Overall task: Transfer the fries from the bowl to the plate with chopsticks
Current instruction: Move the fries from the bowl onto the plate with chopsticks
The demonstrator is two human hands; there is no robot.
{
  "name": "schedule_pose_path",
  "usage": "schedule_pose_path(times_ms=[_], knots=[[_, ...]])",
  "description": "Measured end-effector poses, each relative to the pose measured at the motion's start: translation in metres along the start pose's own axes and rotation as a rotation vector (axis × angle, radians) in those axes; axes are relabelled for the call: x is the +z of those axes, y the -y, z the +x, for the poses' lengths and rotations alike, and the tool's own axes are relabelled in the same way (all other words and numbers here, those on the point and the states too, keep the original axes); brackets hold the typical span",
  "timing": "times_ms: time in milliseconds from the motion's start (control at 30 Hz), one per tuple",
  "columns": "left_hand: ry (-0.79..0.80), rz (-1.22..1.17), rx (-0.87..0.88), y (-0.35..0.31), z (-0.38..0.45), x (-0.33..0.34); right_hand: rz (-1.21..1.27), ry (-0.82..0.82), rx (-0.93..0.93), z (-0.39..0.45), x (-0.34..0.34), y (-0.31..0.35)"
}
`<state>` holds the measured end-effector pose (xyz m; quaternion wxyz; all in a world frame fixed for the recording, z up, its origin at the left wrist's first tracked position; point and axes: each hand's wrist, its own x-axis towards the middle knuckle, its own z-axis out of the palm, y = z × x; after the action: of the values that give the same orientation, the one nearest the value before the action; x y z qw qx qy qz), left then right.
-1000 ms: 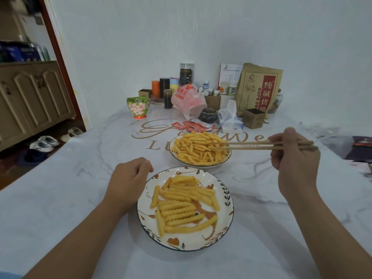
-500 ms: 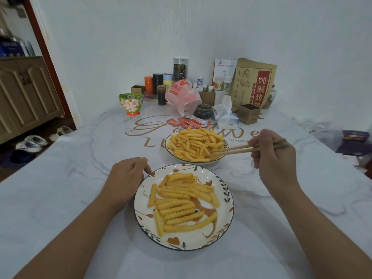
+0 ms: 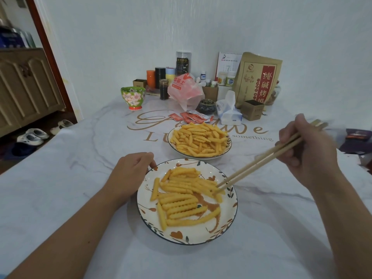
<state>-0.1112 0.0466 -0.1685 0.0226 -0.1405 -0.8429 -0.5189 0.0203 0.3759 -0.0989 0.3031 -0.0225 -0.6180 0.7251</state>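
A white bowl (image 3: 229, 144) heaped with crinkle-cut fries (image 3: 198, 140) stands mid-table. Nearer me is a floral-rimmed plate (image 3: 201, 236) with several fries (image 3: 181, 200) on it. My right hand (image 3: 308, 154) grips a pair of wooden chopsticks (image 3: 259, 166). Their tips reach down to the fries at the plate's right side, touching or pinching one there. My left hand (image 3: 130, 174) lies loosely curled on the table against the plate's left rim, with a fingertip at the rim.
The table wears a white marbled cloth (image 3: 60, 198). At the back stand a floral cup (image 3: 133, 97), a pink plastic bag (image 3: 185, 89), a tissue pack (image 3: 229, 112), red sauce packets (image 3: 193, 117), small boxes, jars and a brown paper bag (image 3: 258, 79). A dark object (image 3: 358, 135) lies at the right edge.
My right hand has swung the chopsticks from the bowl down to the right side of the plate. My left hand stays at the plate's rim.
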Motion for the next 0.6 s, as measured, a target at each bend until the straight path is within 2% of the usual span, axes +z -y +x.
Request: schedule_pose_path(times_ms=[100, 200, 300, 400, 600], knots=[[0.001, 0.011, -0.002, -0.001, -0.001, 0.001, 0.022, -0.026, 0.006, -0.001, 0.001, 0.003], [0.009, 0.024, -0.007, -0.002, -0.001, 0.001, 0.089, -0.18, -0.028, 0.0, 0.004, 0.002], [0.009, 0.034, -0.014, -0.003, -0.001, 0.001, -0.042, -0.281, -0.142, 0.0, 0.007, -0.003], [0.014, 0.043, -0.015, -0.003, -0.002, 0.001, -0.263, -0.242, -0.247, -0.005, 0.011, -0.011], [0.019, 0.047, -0.015, -0.003, -0.001, 0.0, -0.349, -0.154, -0.235, -0.008, 0.018, -0.022]])
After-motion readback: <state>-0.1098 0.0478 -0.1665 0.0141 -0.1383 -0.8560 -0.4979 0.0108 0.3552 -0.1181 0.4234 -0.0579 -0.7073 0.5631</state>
